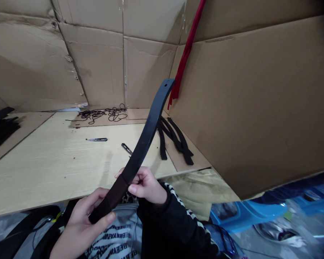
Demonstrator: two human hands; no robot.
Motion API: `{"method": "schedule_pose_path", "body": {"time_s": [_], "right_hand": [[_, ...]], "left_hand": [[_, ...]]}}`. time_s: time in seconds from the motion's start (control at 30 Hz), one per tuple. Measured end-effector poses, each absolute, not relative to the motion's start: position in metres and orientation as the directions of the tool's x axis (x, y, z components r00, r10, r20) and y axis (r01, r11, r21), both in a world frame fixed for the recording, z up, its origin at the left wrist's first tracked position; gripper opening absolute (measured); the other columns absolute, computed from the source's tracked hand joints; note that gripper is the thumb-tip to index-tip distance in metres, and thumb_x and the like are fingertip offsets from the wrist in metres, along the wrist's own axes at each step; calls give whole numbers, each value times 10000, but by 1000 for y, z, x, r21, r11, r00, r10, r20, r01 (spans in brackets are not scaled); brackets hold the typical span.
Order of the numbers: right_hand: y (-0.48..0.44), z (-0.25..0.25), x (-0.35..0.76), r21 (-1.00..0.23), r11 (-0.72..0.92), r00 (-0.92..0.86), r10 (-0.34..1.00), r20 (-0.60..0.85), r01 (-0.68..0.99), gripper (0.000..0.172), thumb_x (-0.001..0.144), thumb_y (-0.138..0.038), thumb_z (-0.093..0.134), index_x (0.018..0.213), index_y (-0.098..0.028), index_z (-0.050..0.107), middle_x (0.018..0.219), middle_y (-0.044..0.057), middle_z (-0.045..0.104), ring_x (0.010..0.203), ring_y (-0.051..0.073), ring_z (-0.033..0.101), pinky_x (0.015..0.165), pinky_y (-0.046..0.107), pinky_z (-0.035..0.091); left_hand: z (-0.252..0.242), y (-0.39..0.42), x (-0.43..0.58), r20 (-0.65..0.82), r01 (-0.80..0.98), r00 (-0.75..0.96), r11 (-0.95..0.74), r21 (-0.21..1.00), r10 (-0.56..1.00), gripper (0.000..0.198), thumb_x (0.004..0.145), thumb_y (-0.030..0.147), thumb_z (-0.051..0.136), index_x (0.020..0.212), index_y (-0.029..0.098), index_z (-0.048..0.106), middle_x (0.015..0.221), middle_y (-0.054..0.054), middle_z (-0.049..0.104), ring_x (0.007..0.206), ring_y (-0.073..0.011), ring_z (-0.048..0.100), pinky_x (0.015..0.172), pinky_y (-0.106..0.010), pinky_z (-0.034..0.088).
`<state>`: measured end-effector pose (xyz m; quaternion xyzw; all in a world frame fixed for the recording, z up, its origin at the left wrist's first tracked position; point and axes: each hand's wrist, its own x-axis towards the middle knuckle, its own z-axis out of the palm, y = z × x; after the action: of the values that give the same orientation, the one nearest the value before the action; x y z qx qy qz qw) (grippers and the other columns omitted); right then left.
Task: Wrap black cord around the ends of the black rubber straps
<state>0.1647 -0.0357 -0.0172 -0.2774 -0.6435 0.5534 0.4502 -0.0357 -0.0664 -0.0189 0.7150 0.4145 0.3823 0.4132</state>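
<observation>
Got this curved black strap up off the bench: left hand closed around its brown-wrapped end, right hand gripping just above, which keeps the holed tip up in view over the pale wooden board and the spare black straps.

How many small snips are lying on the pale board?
2: one snip lies on the pale board; a second snip lies left of the black strap. Others may be hidden.

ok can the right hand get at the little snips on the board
Probably yes: nothing lies between the right hand and the snips on the wooden board, though it would likely have to release the black strap.
</observation>
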Motion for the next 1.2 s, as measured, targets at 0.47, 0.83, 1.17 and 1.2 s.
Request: {"method": "schedule_pose_path", "body": {"time_s": [0.47, 0.83, 1.17, 1.2], "right_hand": [[-33, -14, 173, -950, 208, -510, 806, 300, -231, 496, 746, -485, 655, 1070, -110, 635, 569, -75, 172, 497, 43, 145, 467, 206, 136], [-41, 13, 188, -966, 178, -322, 918, 231, -186, 531, 658, -459, 737, 1060, -123, 648, 534, -60, 334, 506, 63, 290, 479, 194, 288], [-51, 15, 188, -969, 248, -159, 957, 241, 20, 313, 789, -332, 620, 1037, -142, 618, 605, -37, 365, 521, 62, 316, 470, 190, 253], [-50, 15, 188, -968, 250, -150, 958, 243, 26, 309, 789, -316, 619, 1046, -144, 611, 622, -34, 376, 531, 62, 324, 477, 189, 264]], "left_hand": [[-25, -72, -32, 170, 390, 326, -296, 872, 930, 213, 755, 354, 669, 920, 236, 604, 861, 6, 670, 806, -146, 634, 729, -175, 489], [-37, -78, -19, 90, -351, 932, 813, 464, 351, 256, 840, 425, 525, 886, 175, 558, 400, 152, 229, 209, 35, 92, 377, -117, 265], [-20, -75, -20, -302, -6, 668, 410, 912, 681, 448, 841, 552, 470, 1003, 151, 585, 717, -33, 640, 378, -54, 489, 459, -185, 372], [-18, -76, -20, -322, 62, 629, 368, 928, 707, 466, 842, 563, 450, 1052, 166, 574, 761, -40, 654, 405, -76, 518, 512, -215, 425]]}}
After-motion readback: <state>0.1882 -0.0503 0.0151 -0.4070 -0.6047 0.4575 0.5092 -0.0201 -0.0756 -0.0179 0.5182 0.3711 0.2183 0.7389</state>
